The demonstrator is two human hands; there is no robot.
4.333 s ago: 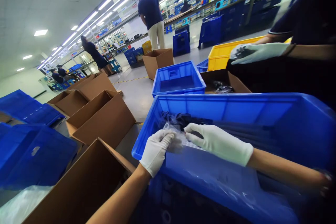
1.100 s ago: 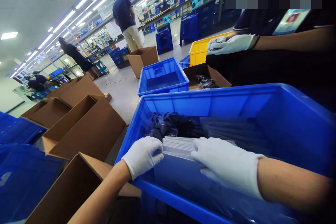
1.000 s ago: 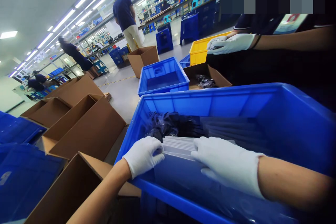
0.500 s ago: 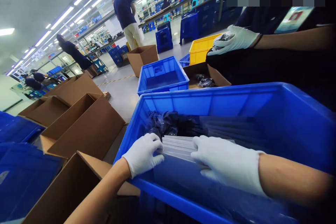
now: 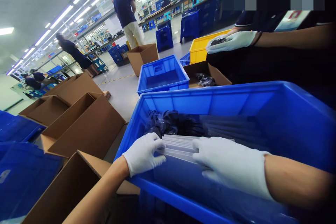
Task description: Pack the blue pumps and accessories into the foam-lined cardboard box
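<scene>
Inside a large blue plastic bin [image 5: 236,101], a stack of thin whitish flat sheets [image 5: 178,143] stands between my gloved hands. My left hand [image 5: 144,154] curls its fingers around the stack's left end, with the thumb at the near side. At the right end, my right hand [image 5: 231,161] grips the sheets from above, its fingertips partly hidden. Behind the stack lies a heap of dark cords in clear plastic bags [image 5: 172,122]. Farther right in the bin, more flat layered pieces [image 5: 231,126] show dimly.
Open cardboard boxes [image 5: 86,129] stand to the left, beside blue bins [image 5: 23,175]. Beyond my bin are a smaller blue crate [image 5: 164,85], a yellow crate [image 5: 202,47] and a box holding bagged items [image 5: 206,80]. A co-worker's gloved hand [image 5: 238,41] at right holds a small dark item.
My hands stay on the stack, with only slight shifts of the left thumb and right wrist. The co-worker's hand has turned and moved slightly left.
</scene>
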